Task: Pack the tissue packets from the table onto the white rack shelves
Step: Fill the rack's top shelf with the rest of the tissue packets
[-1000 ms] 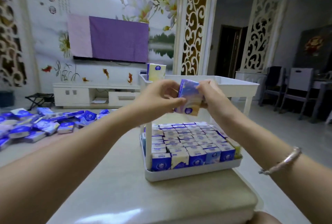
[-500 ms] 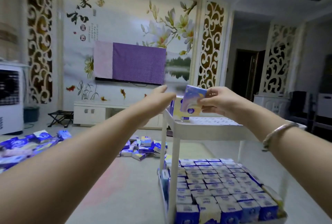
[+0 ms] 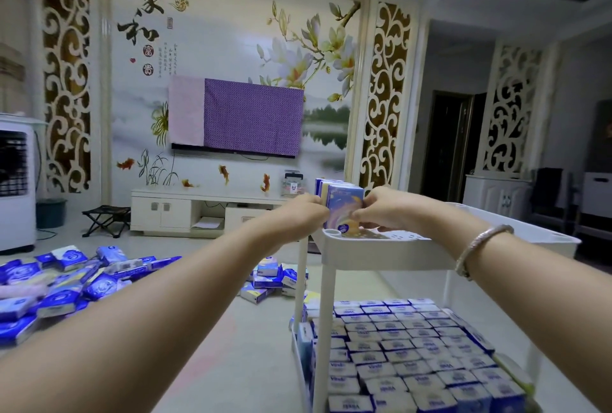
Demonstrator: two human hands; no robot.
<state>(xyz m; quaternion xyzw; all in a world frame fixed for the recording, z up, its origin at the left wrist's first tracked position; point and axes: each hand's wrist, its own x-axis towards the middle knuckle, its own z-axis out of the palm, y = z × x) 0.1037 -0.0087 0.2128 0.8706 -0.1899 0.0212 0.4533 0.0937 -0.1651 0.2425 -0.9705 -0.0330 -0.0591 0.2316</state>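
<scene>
A blue and yellow tissue packet stands upright in the near left corner of the white rack's top shelf. My left hand grips its left edge and my right hand pinches its right edge. One or two more packets stand just behind it. The lower shelf is packed tight with upright packets. Loose packets lie in a heap on the table at the left, and a smaller pile lies beside the rack's post.
The pale table top stretches under my arms. The rack's white post rises at the near left corner. A TV cabinet, a folding stool and a white cooler stand further back.
Both hands have carried the packet down from above the rack onto the top shelf's near left corner. My left hand, off the packet half a second ago, now grips it again.
</scene>
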